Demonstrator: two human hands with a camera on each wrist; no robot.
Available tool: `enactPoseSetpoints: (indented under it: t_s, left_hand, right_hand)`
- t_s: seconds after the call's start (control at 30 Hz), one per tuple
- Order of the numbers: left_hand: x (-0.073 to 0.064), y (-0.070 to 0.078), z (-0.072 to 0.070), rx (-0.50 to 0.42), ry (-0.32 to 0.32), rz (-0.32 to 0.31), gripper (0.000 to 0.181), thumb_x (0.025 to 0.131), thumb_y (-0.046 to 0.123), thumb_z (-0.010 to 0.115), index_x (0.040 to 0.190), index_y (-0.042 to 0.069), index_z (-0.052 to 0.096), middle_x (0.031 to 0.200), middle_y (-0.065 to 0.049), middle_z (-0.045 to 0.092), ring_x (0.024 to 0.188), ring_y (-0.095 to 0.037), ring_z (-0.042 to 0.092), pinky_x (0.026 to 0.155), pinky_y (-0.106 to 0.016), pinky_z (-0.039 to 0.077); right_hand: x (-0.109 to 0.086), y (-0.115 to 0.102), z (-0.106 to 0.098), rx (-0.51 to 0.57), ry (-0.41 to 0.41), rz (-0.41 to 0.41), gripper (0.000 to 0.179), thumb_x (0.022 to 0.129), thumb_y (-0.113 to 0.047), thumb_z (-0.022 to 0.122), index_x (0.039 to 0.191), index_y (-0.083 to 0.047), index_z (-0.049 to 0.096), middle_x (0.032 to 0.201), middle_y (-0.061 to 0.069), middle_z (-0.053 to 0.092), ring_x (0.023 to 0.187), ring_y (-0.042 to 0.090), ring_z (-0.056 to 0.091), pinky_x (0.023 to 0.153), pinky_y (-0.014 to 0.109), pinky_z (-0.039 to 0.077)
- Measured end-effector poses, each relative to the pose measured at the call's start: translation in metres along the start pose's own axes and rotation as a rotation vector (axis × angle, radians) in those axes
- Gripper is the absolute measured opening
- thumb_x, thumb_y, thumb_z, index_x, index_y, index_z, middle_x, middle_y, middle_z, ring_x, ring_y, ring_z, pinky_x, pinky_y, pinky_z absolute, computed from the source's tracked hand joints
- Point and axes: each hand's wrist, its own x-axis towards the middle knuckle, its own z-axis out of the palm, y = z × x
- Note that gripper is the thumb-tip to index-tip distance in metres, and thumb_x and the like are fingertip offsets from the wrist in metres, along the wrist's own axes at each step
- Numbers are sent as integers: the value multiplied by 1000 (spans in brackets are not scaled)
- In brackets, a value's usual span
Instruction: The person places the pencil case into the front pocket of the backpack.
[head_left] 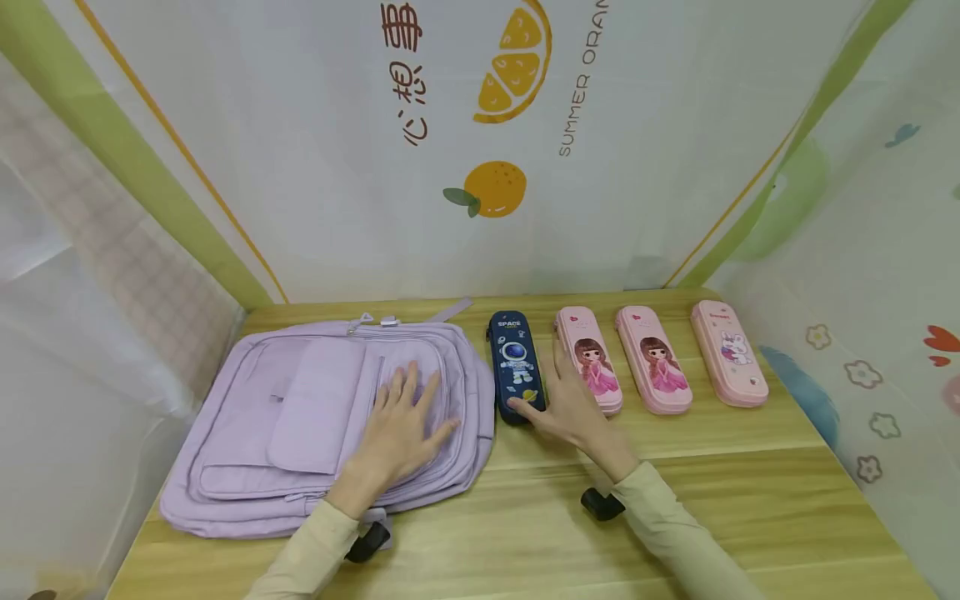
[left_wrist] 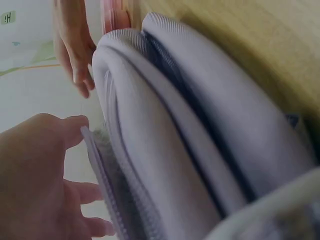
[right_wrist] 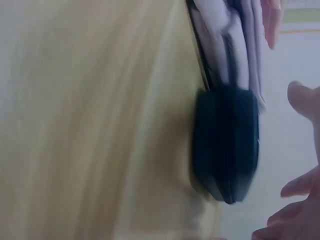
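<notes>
A lilac backpack lies flat on the left of the table, its front pocket facing up. My left hand is over the right part of that pocket with fingers spread; in the left wrist view the fingers are beside a zipped edge. Right of the bag lies a navy pencil case with an astronaut print. Around its lower right side is my right hand, thumb over the near end and fingers extended. The right wrist view shows this hand apart from the dark case.
Two pink pencil cases with a doll print, one nearer and one further right, lie beside the right hand. A pink rabbit-print case is at the far right. Printed curtains surround the wooden table.
</notes>
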Motion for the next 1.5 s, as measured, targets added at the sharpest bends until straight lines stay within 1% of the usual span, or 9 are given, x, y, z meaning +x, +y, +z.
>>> enactPoseSetpoints:
  t_s: [0.27,0.43,0.57,0.73,0.87,1.03,1.23,1.37,1.5]
  left_hand:
    - [-3,2,5,-11,-35,-8,78,99,49,57,155,-1,36,162,-30,24,151,-49,22,122,-62,22]
    - [-4,3,6,-3,-43,0,77,101,46,56,151,-9,37,158,-33,32,147,-50,30,122,-58,27]
    - [-4,4,8,2,-29,12,77,101,44,57,148,-14,39,154,-35,36,144,-51,36,121,-55,30]
    - [-5,4,11,-8,-6,8,74,99,42,60,144,-15,44,153,-34,39,142,-50,39,119,-55,34]
    - [-5,4,11,-29,10,2,67,99,39,62,140,-12,51,152,-32,43,141,-49,42,111,-59,42]
    - [-5,4,11,-40,66,13,50,97,29,63,132,-6,62,144,-26,54,127,-48,57,92,-62,55]
    - [-4,5,13,-69,184,46,31,94,18,65,115,-3,74,126,-22,69,112,-45,68,84,-57,59]
    - [-3,4,14,-91,291,93,16,90,10,68,96,0,79,106,-19,76,86,-42,74,69,-52,61]
    - [-3,3,13,-116,338,112,10,88,6,69,85,3,78,89,-14,77,71,-37,74,60,-48,59]
  right_hand:
    - [-2,-14,20,69,-63,98,109,87,-57,72,155,12,22,158,42,19,143,53,34,114,59,39]
    - [-2,-18,30,105,-37,145,113,86,-59,73,153,16,21,155,45,20,145,54,30,118,56,33]
    - [-3,-20,37,134,19,166,112,85,-56,75,151,18,23,152,45,27,140,56,37,115,58,37]
    - [-2,-21,40,158,120,128,100,83,-46,82,146,15,35,131,35,56,113,45,63,97,54,54]
    - [-2,-21,42,194,184,123,86,78,-40,87,136,10,47,106,20,64,88,31,66,78,45,58]
    - [-4,-23,42,147,211,196,84,75,-44,88,130,10,53,100,20,64,78,32,65,68,43,57]
    - [-5,-24,36,112,194,286,87,71,-49,88,126,11,58,101,22,66,82,35,65,70,45,56]
    - [-5,-20,33,135,216,288,80,70,-46,88,120,10,62,102,22,68,87,34,65,74,45,55]
    - [-6,-17,31,180,256,269,72,70,-41,88,116,9,65,99,21,69,88,33,64,75,45,54]
